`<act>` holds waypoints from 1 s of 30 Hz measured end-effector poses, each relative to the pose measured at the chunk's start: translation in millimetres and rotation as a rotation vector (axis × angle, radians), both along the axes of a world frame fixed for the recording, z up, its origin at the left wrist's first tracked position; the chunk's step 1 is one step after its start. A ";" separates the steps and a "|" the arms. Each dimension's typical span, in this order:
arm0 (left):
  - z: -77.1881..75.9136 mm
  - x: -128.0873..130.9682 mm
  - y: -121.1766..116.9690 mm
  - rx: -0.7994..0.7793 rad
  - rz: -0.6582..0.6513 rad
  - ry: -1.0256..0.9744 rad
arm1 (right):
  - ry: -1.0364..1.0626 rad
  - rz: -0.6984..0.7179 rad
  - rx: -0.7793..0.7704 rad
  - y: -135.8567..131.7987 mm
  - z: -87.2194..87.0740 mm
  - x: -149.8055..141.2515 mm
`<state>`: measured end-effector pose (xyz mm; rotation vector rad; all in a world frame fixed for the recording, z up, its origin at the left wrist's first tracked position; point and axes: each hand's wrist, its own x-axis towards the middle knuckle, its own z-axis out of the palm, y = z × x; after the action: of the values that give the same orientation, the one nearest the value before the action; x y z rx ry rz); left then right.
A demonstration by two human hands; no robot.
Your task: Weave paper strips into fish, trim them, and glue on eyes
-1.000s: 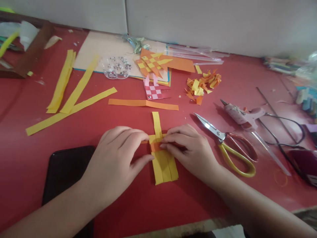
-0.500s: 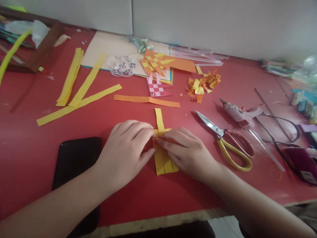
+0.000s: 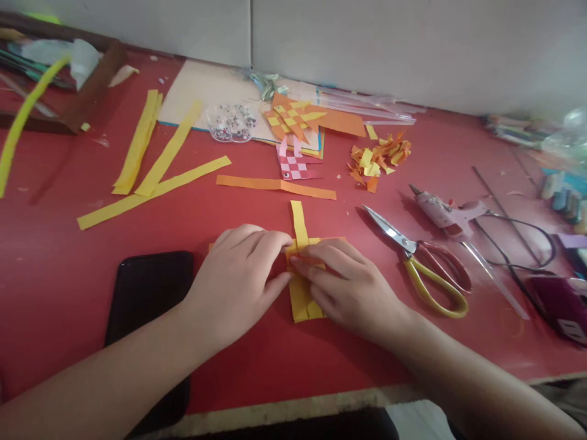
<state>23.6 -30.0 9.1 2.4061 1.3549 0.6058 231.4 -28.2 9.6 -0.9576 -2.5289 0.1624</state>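
Note:
Yellow paper strips [image 3: 301, 299] lie side by side under my fingers, with one longer strip [image 3: 299, 220] standing out past the far edge. An orange paper strip [image 3: 341, 239] crosses them; its ends peek out beside my hands and its middle is mostly covered. My left hand [image 3: 241, 281] is closed, thumb and bent fingers gripping the left edge of this weave. From the right, my right hand [image 3: 351, 278] is closed too, its fingertips pressing on the crossing of yellow and orange paper. Part of the weave is hidden beneath both hands.
Scissors [image 3: 415, 260] and a glue gun [image 3: 452, 214] with its cord lie to the right. A black phone [image 3: 151, 293] is under my left forearm. Beyond are loose yellow strips [image 3: 137, 146], an orange strip [image 3: 277, 186], paper fish [image 3: 293, 116], scraps [image 3: 378, 159] and googly eyes [image 3: 230, 122].
The whole view has shifted slightly, so things sit a little further right. More orange strip shows beside my left hand and above my right. Both hands keep hold of the weave.

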 end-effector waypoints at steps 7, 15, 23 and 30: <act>9.7 -0.6 -3.3 0.302 -0.026 0.115 | 0.021 0.021 -0.021 -1.0 -3.4 2.7; 14.1 1.7 -9.2 0.404 -0.109 0.213 | 0.095 0.005 -0.130 0.4 -5.8 3.9; 16.2 4.8 -13.2 0.375 -0.120 0.289 | 0.117 -0.006 -0.122 0.3 -7.9 2.9; 18.2 5.2 -9.1 0.405 -0.145 0.350 | 0.105 -0.011 -0.102 0.5 -8.9 1.3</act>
<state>28.8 -39.1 27.2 3.0231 1.2619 0.4709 232.7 -27.7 0.7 -0.9746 -2.4384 0.3326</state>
